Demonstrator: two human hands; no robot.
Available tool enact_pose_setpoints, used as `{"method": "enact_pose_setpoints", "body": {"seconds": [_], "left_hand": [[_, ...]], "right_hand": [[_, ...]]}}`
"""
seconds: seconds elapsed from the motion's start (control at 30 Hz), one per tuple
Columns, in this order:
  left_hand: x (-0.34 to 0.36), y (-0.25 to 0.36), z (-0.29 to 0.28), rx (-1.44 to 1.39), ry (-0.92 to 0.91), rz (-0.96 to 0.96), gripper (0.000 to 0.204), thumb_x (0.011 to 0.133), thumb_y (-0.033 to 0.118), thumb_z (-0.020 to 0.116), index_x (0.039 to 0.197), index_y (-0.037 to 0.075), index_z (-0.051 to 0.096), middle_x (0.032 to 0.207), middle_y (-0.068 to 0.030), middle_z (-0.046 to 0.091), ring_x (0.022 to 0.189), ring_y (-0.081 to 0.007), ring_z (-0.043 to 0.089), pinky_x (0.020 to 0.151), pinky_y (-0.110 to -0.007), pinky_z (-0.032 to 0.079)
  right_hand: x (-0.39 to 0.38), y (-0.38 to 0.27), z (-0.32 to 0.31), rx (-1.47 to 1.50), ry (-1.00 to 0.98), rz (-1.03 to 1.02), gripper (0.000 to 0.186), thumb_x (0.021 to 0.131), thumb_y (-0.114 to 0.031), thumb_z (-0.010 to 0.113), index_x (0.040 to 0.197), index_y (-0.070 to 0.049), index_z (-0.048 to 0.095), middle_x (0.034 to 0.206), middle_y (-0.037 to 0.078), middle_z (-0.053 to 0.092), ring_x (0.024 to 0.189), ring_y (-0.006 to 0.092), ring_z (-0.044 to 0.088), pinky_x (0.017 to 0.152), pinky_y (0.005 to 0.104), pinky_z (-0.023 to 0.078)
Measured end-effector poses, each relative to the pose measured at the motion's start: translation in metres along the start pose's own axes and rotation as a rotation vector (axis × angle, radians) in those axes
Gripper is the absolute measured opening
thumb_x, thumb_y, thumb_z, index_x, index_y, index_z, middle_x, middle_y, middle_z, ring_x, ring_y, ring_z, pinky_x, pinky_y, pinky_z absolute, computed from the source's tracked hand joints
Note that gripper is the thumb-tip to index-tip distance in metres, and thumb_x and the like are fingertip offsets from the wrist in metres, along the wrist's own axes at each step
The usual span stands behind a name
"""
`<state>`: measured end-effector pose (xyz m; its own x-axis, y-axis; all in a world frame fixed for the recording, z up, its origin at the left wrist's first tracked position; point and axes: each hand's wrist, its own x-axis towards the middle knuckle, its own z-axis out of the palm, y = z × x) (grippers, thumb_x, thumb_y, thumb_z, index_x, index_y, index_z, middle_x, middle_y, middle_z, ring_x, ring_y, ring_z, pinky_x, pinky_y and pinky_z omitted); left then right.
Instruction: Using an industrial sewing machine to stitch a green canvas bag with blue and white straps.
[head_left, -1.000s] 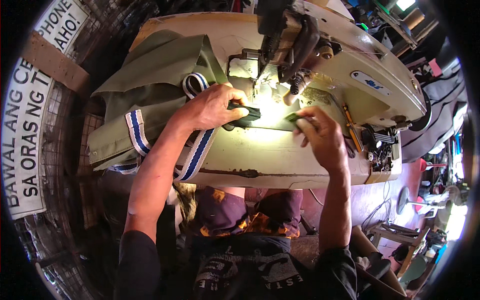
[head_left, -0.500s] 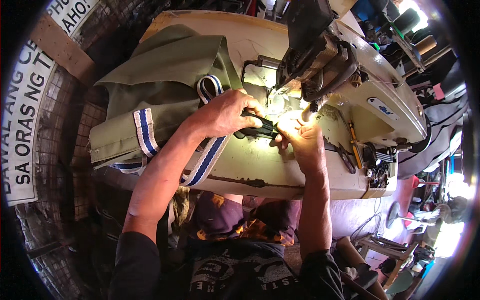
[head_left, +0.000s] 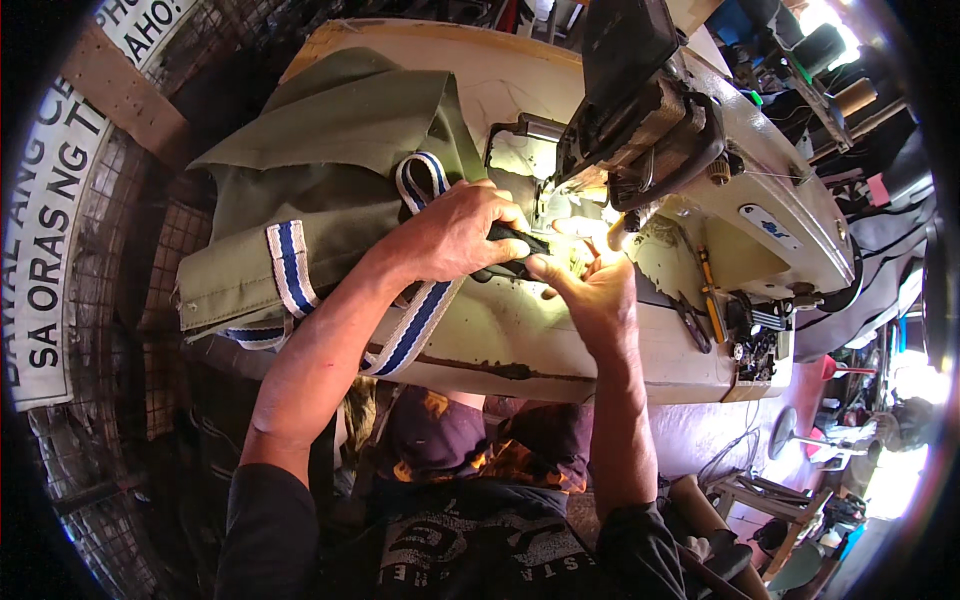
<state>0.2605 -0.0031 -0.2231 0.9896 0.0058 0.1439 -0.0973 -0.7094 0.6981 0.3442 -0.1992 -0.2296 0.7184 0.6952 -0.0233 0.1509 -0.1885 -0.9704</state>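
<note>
My left hand point(head_left: 462, 232) is closed on a black strip that looks like folded fabric or webbing point(head_left: 508, 268), just in front of the sewing machine's needle area point(head_left: 548, 200). My right hand point(head_left: 597, 295) pinches the strip's right end, its thumb laid against it; strong lamplight washes out the fingertips. Beneath and left of my left wrist lies an olive-green fabric piece point(head_left: 330, 125), draped over the machine table. White straps with a blue middle stripe point(head_left: 415, 325) are attached to it, and one loops up beside my left hand.
The sewing machine's head point(head_left: 640, 130) rises behind my hands, its arm point(head_left: 790, 220) reaching right. Scissors or snips point(head_left: 692, 322) and an orange-handled tool point(head_left: 712, 300) lie right of my right hand. The table's worn front edge point(head_left: 510, 372) runs above my lap.
My right hand has shifted slightly left and its thumb has come up onto the black strip, close to my left fingers. Less of the strip shows between the hands. The green fabric stays put.
</note>
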Motion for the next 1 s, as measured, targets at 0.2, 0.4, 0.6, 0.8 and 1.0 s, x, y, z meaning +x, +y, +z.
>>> {"method": "enact_pose_setpoints", "body": {"seconds": [0.2,0.4,0.6,0.8,1.0], "left_hand": [[0.000,0.000,-0.001,-0.051,0.004,-0.026,0.027,0.086,0.024,0.071,0.104,0.005,0.069,0.094,-0.0150,0.061,0.101,-0.0330,0.059,0.092,-0.041,0.046],[0.002,0.001,-0.001,-0.077,-0.027,-0.064,0.024,0.087,0.023,0.071,0.103,0.005,0.070,0.093,-0.0145,0.061,0.098,-0.0323,0.059,0.090,-0.040,0.046],[0.002,0.003,0.000,-0.033,-0.038,-0.105,0.026,0.086,0.025,0.071,0.101,0.004,0.069,0.095,-0.0149,0.062,0.098,-0.0316,0.060,0.090,-0.040,0.047],[0.003,0.003,0.001,-0.039,0.002,-0.132,0.026,0.084,0.024,0.071,0.096,0.001,0.069,0.093,-0.0148,0.064,0.094,-0.0311,0.062,0.086,-0.039,0.048],[0.004,0.002,0.001,-0.061,0.015,-0.097,0.026,0.084,0.023,0.071,0.095,0.000,0.070,0.088,-0.0137,0.064,0.088,-0.0291,0.062,0.081,-0.037,0.048]], "right_hand": [[-0.001,0.004,0.012,0.123,0.104,0.054,0.030,0.086,-0.006,0.076,0.111,0.007,0.065,0.088,0.011,0.073,0.075,0.0153,0.070,0.068,0.0279,0.059],[-0.001,0.003,0.008,0.149,0.086,0.054,0.024,0.086,-0.004,0.075,0.106,0.008,0.067,0.087,0.013,0.073,0.076,0.0166,0.071,0.069,0.0280,0.059],[-0.003,0.004,0.003,0.288,0.053,0.053,0.021,0.086,-0.005,0.074,0.101,0.009,0.068,0.086,0.012,0.073,0.074,0.0143,0.069,0.067,0.0265,0.059],[-0.013,0.009,-0.040,0.637,-0.065,0.203,0.029,0.104,-0.013,0.048,0.119,0.012,0.055,0.104,0.021,0.069,0.089,0.0263,0.073,0.081,0.0323,0.061],[0.002,0.013,-0.039,0.431,-0.164,0.183,0.021,0.092,-0.004,0.064,0.107,0.011,0.066,0.101,0.016,0.072,0.085,0.0191,0.071,0.081,0.0296,0.059]]}}
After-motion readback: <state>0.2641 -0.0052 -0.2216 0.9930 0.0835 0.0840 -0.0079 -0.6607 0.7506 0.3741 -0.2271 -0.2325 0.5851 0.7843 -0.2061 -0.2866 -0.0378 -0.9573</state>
